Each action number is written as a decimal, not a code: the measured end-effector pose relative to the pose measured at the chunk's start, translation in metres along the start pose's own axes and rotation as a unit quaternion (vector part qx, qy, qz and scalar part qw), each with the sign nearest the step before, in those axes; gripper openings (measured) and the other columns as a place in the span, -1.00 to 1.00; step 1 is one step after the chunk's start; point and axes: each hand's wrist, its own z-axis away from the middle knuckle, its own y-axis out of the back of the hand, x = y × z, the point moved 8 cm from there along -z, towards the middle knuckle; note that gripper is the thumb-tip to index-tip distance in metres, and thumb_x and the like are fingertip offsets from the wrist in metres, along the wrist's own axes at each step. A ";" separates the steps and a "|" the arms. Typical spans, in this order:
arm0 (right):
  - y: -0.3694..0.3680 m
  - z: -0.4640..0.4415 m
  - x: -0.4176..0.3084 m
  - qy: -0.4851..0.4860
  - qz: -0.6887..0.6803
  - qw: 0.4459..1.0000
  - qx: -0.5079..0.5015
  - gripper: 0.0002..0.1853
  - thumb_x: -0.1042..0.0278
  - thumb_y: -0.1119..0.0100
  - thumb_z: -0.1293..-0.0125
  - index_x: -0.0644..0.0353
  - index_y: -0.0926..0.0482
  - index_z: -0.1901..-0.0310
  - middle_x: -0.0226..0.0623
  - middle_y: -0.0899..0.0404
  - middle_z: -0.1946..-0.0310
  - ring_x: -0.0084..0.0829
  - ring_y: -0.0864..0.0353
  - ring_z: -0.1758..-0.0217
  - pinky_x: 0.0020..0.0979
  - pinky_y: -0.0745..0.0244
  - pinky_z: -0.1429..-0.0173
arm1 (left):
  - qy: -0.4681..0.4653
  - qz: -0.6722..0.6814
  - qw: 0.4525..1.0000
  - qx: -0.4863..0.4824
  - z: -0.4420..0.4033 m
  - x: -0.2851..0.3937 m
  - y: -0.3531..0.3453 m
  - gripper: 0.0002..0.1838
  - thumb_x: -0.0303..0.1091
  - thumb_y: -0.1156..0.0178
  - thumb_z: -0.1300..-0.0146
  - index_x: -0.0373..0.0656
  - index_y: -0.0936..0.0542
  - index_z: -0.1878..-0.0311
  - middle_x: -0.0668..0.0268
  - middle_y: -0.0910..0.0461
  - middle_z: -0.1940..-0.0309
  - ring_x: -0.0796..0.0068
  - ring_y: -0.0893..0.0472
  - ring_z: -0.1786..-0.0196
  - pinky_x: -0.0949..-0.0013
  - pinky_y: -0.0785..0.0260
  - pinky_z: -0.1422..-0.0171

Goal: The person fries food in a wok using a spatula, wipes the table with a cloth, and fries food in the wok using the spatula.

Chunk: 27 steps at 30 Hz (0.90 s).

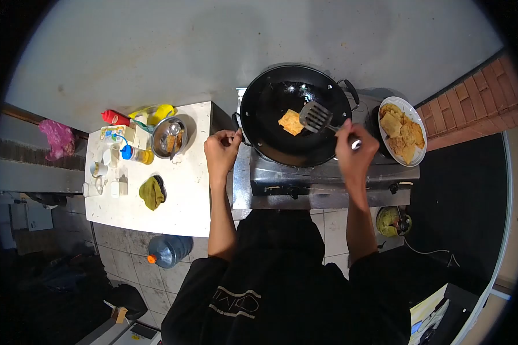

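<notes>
A black wok (270, 144) stands on the steel stove. One golden fried piece (292, 122) lies inside it, near the middle. My right hand (355, 150) is closed round the handle of a slotted spatula (315, 117), whose head is just right of the piece. At the wok's left handle (236, 121) is my left hand (223, 150), with its fingers pressed together on the handle. To the right, an oval white plate (422, 152) holds several fried pieces (402, 132).
The white table (184, 215) at left bears a steel bowl (169, 138), a red bottle (115, 118), a blue-capped bottle (137, 154), cups and a green cloth (152, 192). A water jug (171, 251) is on the floor. The brick edge (472, 104) is right of the plate.
</notes>
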 end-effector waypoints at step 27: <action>-0.048 0.005 0.091 -0.141 -0.126 0.982 0.000 -0.70 0.57 -0.11 -0.23 0.27 -0.35 0.66 -0.46 -0.41 0.74 -0.78 -0.30 0.62 -0.54 -0.15 0.54 | 0.008 0.036 0.998 0.043 0.006 -0.005 -0.002 -0.77 -0.35 -0.37 -0.17 -0.38 -0.67 0.40 0.34 -0.48 0.70 0.66 -0.38 0.61 0.50 -0.24 0.49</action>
